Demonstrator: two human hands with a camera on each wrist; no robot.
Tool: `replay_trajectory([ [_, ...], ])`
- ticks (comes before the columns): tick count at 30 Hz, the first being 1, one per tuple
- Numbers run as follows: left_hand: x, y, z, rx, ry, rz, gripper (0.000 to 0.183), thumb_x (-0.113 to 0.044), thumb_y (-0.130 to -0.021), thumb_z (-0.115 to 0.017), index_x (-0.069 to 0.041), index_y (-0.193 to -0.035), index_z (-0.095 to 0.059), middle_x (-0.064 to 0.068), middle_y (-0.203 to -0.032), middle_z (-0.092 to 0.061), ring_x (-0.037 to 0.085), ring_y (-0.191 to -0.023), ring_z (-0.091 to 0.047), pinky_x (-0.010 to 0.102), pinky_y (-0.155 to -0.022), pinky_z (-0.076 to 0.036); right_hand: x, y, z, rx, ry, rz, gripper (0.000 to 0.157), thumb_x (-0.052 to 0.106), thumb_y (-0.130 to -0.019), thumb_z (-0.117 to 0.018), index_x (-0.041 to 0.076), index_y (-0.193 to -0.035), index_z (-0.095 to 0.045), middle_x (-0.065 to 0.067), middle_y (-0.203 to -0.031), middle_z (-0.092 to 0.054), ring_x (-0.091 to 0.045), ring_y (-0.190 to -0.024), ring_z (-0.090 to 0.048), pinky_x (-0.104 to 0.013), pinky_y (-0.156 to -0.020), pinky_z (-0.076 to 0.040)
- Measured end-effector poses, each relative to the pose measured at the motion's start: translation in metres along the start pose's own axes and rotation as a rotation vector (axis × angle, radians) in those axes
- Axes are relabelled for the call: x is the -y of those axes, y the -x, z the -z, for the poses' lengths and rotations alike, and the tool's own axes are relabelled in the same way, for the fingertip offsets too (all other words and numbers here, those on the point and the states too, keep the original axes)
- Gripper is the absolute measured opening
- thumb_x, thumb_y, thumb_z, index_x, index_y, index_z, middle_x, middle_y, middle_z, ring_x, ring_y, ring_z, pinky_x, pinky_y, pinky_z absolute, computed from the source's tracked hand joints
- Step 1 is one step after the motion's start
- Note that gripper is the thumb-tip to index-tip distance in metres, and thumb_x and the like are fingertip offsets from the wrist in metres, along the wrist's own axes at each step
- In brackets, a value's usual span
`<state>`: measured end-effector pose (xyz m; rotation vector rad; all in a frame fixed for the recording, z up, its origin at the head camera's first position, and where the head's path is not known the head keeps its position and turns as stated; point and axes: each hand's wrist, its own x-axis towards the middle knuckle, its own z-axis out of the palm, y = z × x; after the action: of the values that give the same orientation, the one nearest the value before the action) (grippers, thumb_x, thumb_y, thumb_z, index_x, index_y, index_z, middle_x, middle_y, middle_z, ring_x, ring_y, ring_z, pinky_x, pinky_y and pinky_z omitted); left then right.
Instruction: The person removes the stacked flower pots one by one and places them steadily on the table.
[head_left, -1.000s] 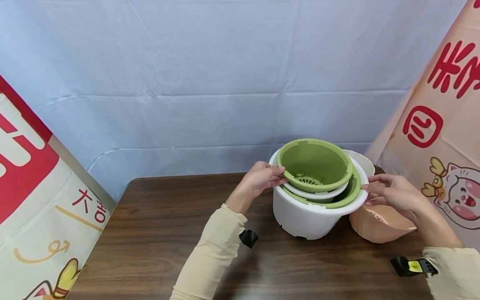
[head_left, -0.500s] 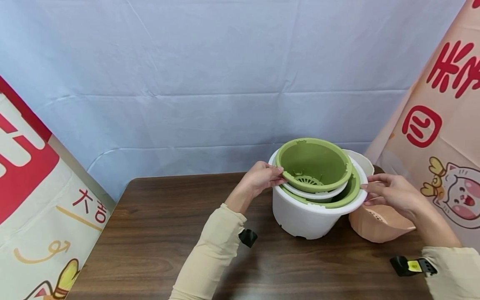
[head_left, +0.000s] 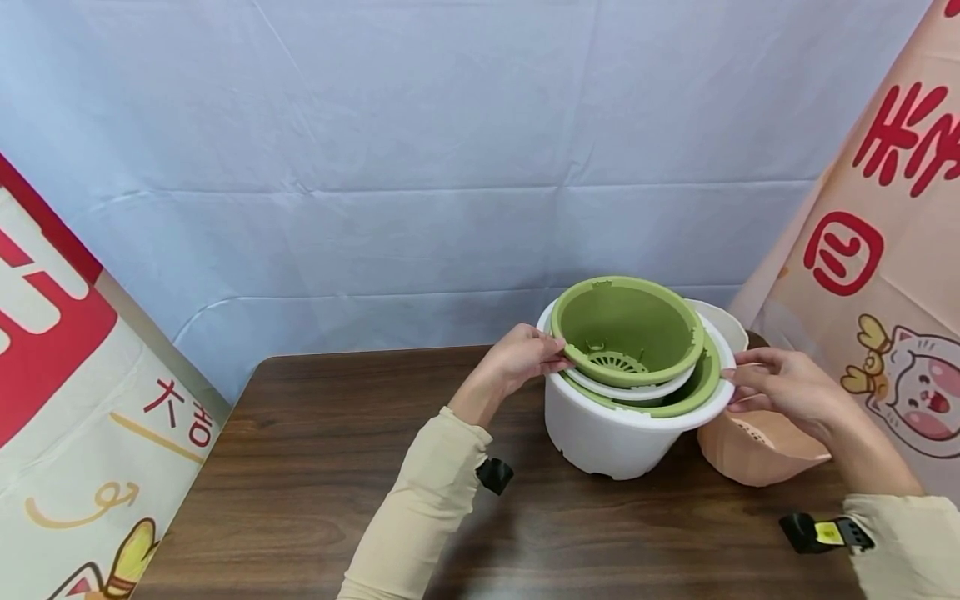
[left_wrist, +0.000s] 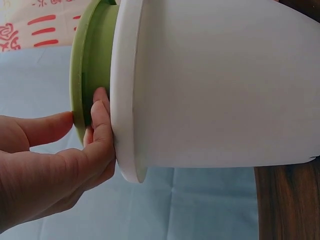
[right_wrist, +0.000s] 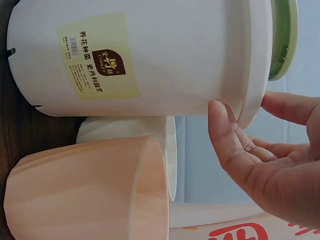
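A large white flowerpot (head_left: 600,437) stands on the table with smaller pots nested in it. Topmost is a green slotted inner pot (head_left: 630,321), slightly tilted, seated in a smaller white pot (head_left: 637,390). Around these runs a wider green liner (head_left: 678,407) inside the large pot. My left hand (head_left: 522,358) pinches the left rim of the topmost green pot; in the left wrist view its thumb is on the green rim (left_wrist: 76,75), fingers beneath. With thumb and fingers, my right hand (right_wrist: 270,155) holds the large white pot's right rim. The pots' lower insides are hidden.
A peach pot (head_left: 750,454) with a wavy rim stands close to the right of the stack. Behind it is a cream-white pot (head_left: 723,321), partly hidden. The brown wooden table (head_left: 360,483) extends left; a pale cloth (head_left: 375,167) hangs behind.
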<state>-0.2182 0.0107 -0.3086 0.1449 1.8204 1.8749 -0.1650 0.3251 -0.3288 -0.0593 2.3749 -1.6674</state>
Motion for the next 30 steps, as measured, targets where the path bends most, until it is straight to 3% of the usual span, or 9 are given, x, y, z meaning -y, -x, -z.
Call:
replay_trajectory([
  [7,-0.0013,0.0013,-0.0042,0.075,-0.022,-0.047,0.026,-0.002,-0.097,-0.041,0.02,-0.107,-0.048,0.025,-0.121,-0.049,0.033,-0.112,-0.051,0.029,-0.092,-0.043,0.0005,-0.0002,-0.0003,-0.005,0.004,0.009,0.048,0.005,-0.094,-0.046,-0.024,-0.123,-0.021,-0.007,-0.086,-0.059,-0.016,-0.072,-0.064,-0.033,-0.069,-0.054],
  [30,-0.0014,0.0044,-0.0065,0.017,0.012,-0.041,0.024,-0.004,-0.095,-0.047,0.016,-0.107,-0.051,0.019,-0.109,-0.055,0.03,-0.106,-0.056,0.028,-0.088,-0.046,0.0016,0.0009,-0.0021,-0.006,0.026,0.006,0.049,0.007,-0.095,-0.046,-0.024,-0.123,-0.02,-0.007,-0.086,-0.06,-0.015,-0.074,-0.064,-0.033,-0.07,-0.054],
])
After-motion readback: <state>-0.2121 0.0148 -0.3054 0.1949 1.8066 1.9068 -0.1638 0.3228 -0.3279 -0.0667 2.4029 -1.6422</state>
